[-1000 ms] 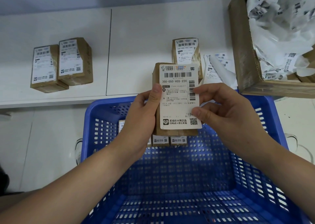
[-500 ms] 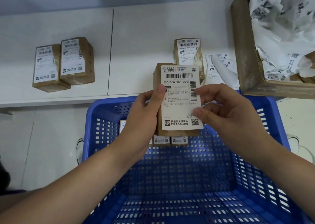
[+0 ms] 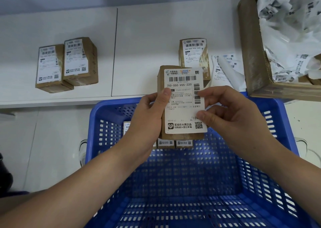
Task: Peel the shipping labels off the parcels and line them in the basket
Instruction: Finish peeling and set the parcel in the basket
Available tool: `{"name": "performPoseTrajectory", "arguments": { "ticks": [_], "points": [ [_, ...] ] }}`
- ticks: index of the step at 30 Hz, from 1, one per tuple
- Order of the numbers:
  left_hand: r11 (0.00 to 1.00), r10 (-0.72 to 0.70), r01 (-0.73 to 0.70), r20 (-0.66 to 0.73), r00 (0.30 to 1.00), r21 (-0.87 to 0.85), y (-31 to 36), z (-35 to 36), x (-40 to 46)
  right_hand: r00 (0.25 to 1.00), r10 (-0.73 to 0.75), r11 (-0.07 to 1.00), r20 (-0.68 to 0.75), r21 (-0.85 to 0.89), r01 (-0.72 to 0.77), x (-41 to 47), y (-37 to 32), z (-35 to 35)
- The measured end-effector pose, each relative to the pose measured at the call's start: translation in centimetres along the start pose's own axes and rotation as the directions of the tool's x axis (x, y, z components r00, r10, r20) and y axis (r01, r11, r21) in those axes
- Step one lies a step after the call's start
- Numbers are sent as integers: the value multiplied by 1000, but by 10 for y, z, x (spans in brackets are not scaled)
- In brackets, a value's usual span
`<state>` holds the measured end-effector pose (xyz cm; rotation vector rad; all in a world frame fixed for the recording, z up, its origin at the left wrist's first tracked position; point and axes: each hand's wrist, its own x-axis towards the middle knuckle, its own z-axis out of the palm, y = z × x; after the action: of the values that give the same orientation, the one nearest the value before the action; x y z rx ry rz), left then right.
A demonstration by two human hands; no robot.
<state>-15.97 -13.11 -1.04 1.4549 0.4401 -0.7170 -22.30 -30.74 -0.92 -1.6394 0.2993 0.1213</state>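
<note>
Little is changing since a moment ago: your left hand point(image 3: 151, 116) is still gripping the brown parcel point(image 3: 160, 81) above the blue basket point(image 3: 271, 189), while your right hand point(image 3: 232, 116) keeps pinching the right edge of its shipping label point(image 3: 184, 102), reading "EMS" and "050-050-V05-220". Parcels point(image 3: 173, 143) are standing along the basket's far wall. The cardboard box point(image 3: 251, 54) is holding crumpled labels point(image 3: 291, 28).

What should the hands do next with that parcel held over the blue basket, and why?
Probably pull the label leftward off the parcel. The right hand pinches the label's right edge, which overhangs the box, while the left hand grips the parcel above the basket.
</note>
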Motion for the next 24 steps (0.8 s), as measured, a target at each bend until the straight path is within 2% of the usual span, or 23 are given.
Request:
{"name": "performPoseTrajectory", "arguments": {
  "ticks": [8, 18, 24],
  "points": [
    [1000, 3, -3, 12, 1000, -21, -2, -1, 0, 1000, -13, 999, -1, -46, 13, -3, 0, 4],
    [995, -41, 44, 40, 998, -91, -5, 1, -2, 992, -124, 950, 24, -285, 125, -10, 5, 12],
    [987, -81, 95, 103, 991, -131, 2, 2, -5, 984, -162, 921, 77, -346, 179, -13, 5, 13]
  ]
}}
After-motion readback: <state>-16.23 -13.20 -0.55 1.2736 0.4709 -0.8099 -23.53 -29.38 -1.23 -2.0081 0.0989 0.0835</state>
